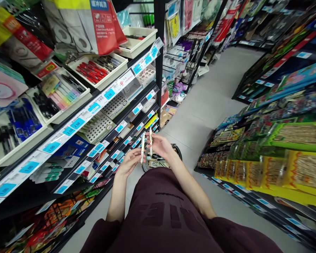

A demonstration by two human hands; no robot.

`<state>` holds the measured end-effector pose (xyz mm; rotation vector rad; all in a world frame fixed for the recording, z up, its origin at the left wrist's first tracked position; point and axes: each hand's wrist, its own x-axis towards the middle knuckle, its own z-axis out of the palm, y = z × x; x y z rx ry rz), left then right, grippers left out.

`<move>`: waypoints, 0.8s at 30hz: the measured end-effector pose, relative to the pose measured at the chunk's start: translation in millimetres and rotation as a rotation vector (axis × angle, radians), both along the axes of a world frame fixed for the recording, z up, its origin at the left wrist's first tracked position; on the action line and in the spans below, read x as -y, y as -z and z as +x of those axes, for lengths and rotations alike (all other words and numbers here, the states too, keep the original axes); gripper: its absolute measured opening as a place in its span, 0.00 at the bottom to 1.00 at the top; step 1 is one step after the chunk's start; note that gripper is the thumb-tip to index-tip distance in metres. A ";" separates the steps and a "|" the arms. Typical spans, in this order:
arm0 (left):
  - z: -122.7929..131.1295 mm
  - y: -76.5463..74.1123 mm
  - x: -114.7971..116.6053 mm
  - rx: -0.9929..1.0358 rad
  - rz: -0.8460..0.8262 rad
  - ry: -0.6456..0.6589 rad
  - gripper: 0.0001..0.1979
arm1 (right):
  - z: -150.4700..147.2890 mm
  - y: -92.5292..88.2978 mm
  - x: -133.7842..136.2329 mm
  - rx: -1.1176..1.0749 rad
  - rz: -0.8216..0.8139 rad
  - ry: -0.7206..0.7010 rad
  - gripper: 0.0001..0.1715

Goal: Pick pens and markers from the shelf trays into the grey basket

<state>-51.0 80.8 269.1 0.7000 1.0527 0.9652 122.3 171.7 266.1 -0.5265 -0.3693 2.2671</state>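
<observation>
While the left hand (128, 163) pinches the lower end of one pale pen (142, 147) between thumb and fingers, the right hand (162, 144) grips a second pen (151, 142) right beside it. Both held roughly upright, side by side with a narrow gap, ahead of the person's dark maroon shirt (171, 211). Right fingertips sit between the two near the top; can't tell if they also touch the left one. Print on the barrels is too small to read.

Below the hands: a round-edged basket (180, 153) with slim packaged items inside, partly hidden by the right hand and the shirt. It's above the grey floor (197, 112); can't tell what carries it.

Left side: shelving with a price strip (94, 107) along the front edge, blue labels, a few readable as 2.50. On that shelf, white trays of stationery: red pens (91, 72) in one, pastel highlighters (61, 94) next to black pens in another, blue pens (23, 117) in the nearest one. Big red and white bag (102, 28) stands behind the red pens. Lower tier has perforated boxes (98, 128) and a blue box (71, 151).

Right side: rack of hanging packets, yellow packets (272, 170) full of thin sticks in front, a larger green packet (297, 137) above them. Aisle floor runs between the two sides, well apart from both pens
</observation>
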 end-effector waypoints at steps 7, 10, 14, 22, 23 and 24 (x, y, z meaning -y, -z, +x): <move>2.5 4.0 4.5 -0.094 0.024 -0.033 0.16 | -5.3 1.1 9.4 0.213 0.155 0.005 0.11; 0.6 5.9 5.4 -0.193 0.055 0.021 0.16 | -12.1 3.0 16.1 0.397 0.314 -0.020 0.17; -1.9 8.7 6.0 -0.346 0.157 0.024 0.12 | -20.3 4.3 19.8 0.628 0.598 0.016 0.21; -1.7 -1.7 1.6 -0.752 0.374 -0.162 0.10 | -28.0 -0.3 26.1 0.789 1.002 0.069 0.18; -6.6 -6.0 -1.5 -0.784 0.381 -0.181 0.11 | -28.0 0.3 26.9 0.800 0.978 0.083 0.18; -13.6 -11.0 -5.8 -0.808 0.391 -0.204 0.13 | -27.4 1.3 27.1 0.816 0.950 0.099 0.18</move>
